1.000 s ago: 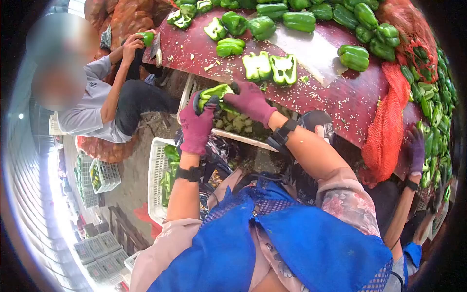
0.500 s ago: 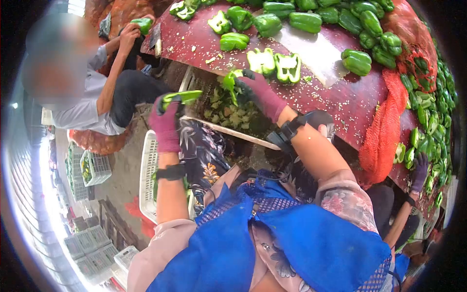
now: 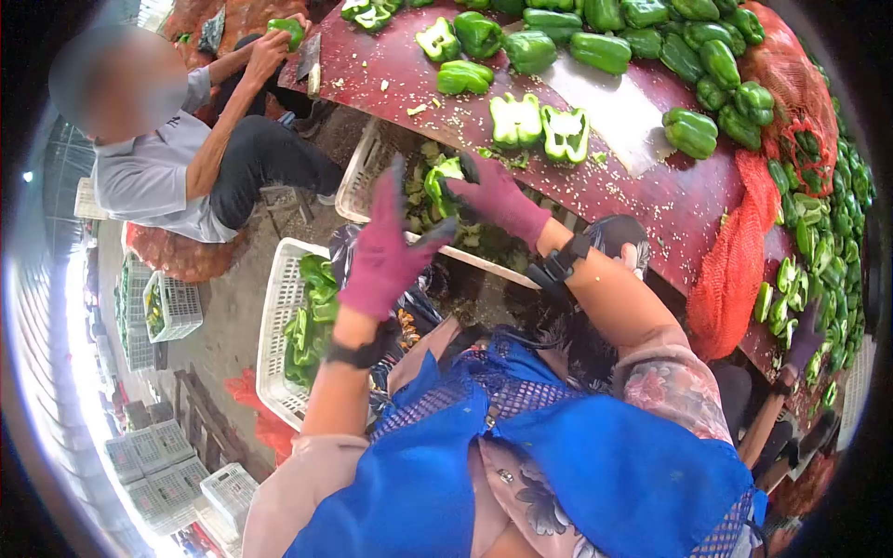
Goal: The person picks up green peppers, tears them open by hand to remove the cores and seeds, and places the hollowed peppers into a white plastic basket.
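My left hand (image 3: pixel 386 251), in a purple glove with dark fingertips, is empty with its fingers apart, above my lap. My right hand (image 3: pixel 498 197), gloved alike, grips a green pepper piece (image 3: pixel 439 189) over the crate of scraps under the table edge. Two cut pepper halves (image 3: pixel 514 121) lie on the red table (image 3: pixel 614 200) just beyond that hand, pale insides up. A white basket (image 3: pixel 279 325) holding green pepper pieces (image 3: pixel 310 321) stands left of my lap, beside my left forearm.
Whole green peppers (image 3: pixel 600 53) are piled at the table's far side. A red mesh sack (image 3: pixel 730 260) hangs over the right edge. A person (image 3: pixel 177 167) at the left holds a pepper; another person's gloved hand (image 3: pixel 802 342) is at the right. Crates (image 3: pixel 163 474) stand lower left.
My left hand has let go of its pepper piece and opened, moving right and slightly down. More of the basket and its pepper pieces shows. My right hand still holds its piece.
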Demonstrator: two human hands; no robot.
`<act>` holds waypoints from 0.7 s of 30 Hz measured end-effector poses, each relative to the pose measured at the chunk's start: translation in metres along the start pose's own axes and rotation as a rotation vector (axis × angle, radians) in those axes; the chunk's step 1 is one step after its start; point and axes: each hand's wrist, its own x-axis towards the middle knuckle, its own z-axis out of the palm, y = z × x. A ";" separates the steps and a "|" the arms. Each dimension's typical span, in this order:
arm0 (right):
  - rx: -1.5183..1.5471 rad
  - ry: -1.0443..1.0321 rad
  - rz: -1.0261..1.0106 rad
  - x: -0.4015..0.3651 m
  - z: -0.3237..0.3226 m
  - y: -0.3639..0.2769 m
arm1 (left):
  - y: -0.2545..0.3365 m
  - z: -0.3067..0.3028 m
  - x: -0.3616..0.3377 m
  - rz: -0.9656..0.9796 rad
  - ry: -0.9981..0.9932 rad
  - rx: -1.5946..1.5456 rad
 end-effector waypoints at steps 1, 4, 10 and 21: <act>-0.066 0.005 -0.042 0.000 0.000 -0.001 | -0.019 0.020 0.011 0.115 0.016 0.079; -0.116 0.032 -0.168 -0.004 -0.003 0.009 | -0.046 0.059 0.031 0.194 -0.011 0.077; -0.082 -0.167 -0.078 -0.012 -0.021 -0.001 | -0.060 0.055 0.038 0.018 -0.130 -0.180; -0.796 -0.369 0.193 -0.012 -0.020 -0.012 | -0.046 0.026 0.045 -0.102 -0.064 -0.661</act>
